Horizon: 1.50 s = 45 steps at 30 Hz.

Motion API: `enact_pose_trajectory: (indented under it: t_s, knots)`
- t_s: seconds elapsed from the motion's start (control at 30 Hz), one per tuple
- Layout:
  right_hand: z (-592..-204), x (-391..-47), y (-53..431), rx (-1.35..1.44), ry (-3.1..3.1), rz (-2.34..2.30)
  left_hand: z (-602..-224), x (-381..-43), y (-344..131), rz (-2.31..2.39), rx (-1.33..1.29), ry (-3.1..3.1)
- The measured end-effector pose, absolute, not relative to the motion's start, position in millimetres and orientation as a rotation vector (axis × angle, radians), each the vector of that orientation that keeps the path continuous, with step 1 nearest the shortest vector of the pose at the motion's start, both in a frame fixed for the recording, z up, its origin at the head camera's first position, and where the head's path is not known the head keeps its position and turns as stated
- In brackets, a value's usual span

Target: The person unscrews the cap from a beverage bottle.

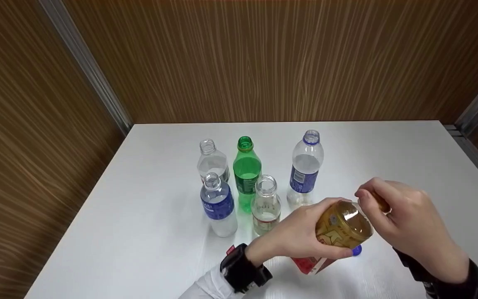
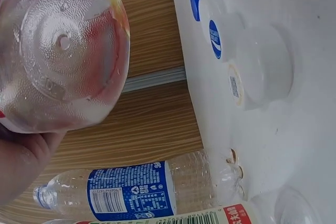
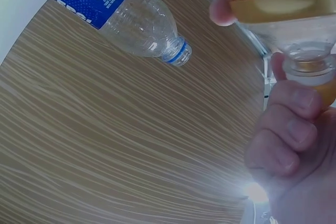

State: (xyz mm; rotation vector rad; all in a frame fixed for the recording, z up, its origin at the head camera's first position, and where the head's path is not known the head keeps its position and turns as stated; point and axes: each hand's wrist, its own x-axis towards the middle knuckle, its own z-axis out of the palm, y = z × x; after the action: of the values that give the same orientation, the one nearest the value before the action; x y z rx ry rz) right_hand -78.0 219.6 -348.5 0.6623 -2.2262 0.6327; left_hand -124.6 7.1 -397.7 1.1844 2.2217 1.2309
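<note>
My left hand (image 1: 297,232) grips a clear bottle (image 1: 340,232) with a gold and red label, fingers curled round its side. The bottle is tilted, its neck pointing toward my right hand (image 1: 405,216). Its ribbed, see-through base (image 2: 63,43) fills the upper left of the left wrist view. Thumb and fingers of my right hand hold an orange-gold cap (image 3: 324,92) at the bottle's neck (image 3: 310,66). Whether the cap is still threaded on cannot be told. Behind my left hand stand a blue-labelled bottle (image 1: 304,178) and a clear wide-necked bottle (image 1: 266,207), both uncapped.
Left of these stand a green bottle (image 1: 247,166), a clear bottle (image 1: 212,160) and a smaller blue-labelled one (image 1: 218,207). A blue cap (image 1: 357,250) and white caps (image 2: 262,69) lie on the white table (image 1: 139,216). Wood-grain panels (image 1: 264,62) border it.
</note>
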Motion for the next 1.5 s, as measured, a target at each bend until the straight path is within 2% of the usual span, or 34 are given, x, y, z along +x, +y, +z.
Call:
enact_pose_trajectory:
  t_s: [0.2,0.5,0.77,1.07,1.5]
  knots:
    - [-349,-77,221,0.654,-2.206,0.634,-399,-124,8,1.222,1.206,2.254]
    - [-344,-72,221,0.358,-2.341,0.642,-404,-119,13,1.097,1.250,2.585]
    - [-344,-73,216,0.296,-2.447,0.608,-410,-117,15,0.960,1.371,2.850]
    - [-342,-71,214,0.385,-2.413,0.579,-408,-119,14,0.981,1.336,2.776]
    - [-347,-75,220,0.652,-2.204,0.619,-401,-123,9,1.192,1.263,2.403]
